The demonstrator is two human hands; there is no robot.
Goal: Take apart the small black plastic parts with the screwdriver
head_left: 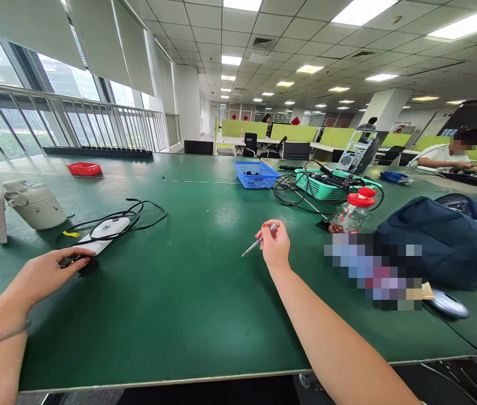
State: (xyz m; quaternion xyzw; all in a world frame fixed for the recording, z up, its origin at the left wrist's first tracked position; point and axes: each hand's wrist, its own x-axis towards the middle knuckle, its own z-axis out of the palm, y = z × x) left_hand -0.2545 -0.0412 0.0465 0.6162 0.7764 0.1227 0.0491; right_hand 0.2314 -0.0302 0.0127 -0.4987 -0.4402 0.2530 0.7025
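Observation:
My right hand (275, 244) is closed around a small screwdriver (253, 246), its thin shaft slanting down to the left above the green tabletop. At the left, my left hand (55, 273) has its thumb and fingers on a small black object (89, 266), whose kind I cannot make out because the fingers hide part of it. Just beyond that hand lies a white computer mouse (111, 226) with a number written on it. The mouse's black cable (154, 207) loops over and around it on the table.
A white lidded pot-like container (38, 208) stands at the left. Farther back are a red tray (84, 169), a blue basket (256, 175) and a green basket (327, 191) with tangled cables. A red-lidded jar (350, 214) and dark blue bag (441, 242) occupy the right. Another person (445, 154) sits far right.

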